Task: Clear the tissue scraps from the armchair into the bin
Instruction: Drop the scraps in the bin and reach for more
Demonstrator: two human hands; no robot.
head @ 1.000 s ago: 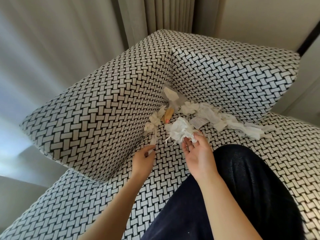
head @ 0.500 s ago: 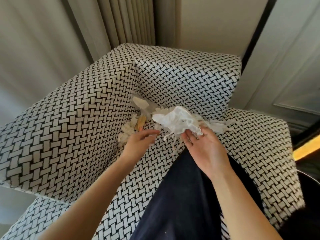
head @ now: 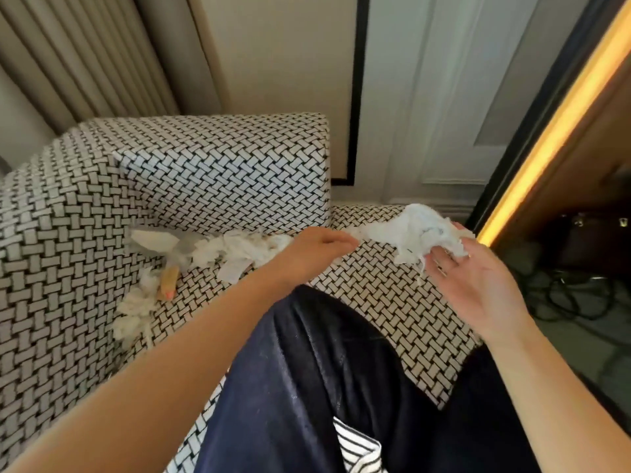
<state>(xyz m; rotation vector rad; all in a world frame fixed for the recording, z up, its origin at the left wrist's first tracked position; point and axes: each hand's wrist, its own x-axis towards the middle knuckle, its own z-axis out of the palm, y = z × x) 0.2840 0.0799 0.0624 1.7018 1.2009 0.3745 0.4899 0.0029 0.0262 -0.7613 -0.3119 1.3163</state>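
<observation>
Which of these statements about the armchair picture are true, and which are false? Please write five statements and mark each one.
1. The right hand holds a wad of tissue. True.
2. The seat is free of scraps. False: tissue scraps lie on the armchair seat, along the backrest.
3. The bin shows in the picture. False: no bin is in view.
4. A small tan object lies among the scraps near the seat corner. True.
5. The fabric is plain red. False: it has a black-and-white woven pattern.
</observation>
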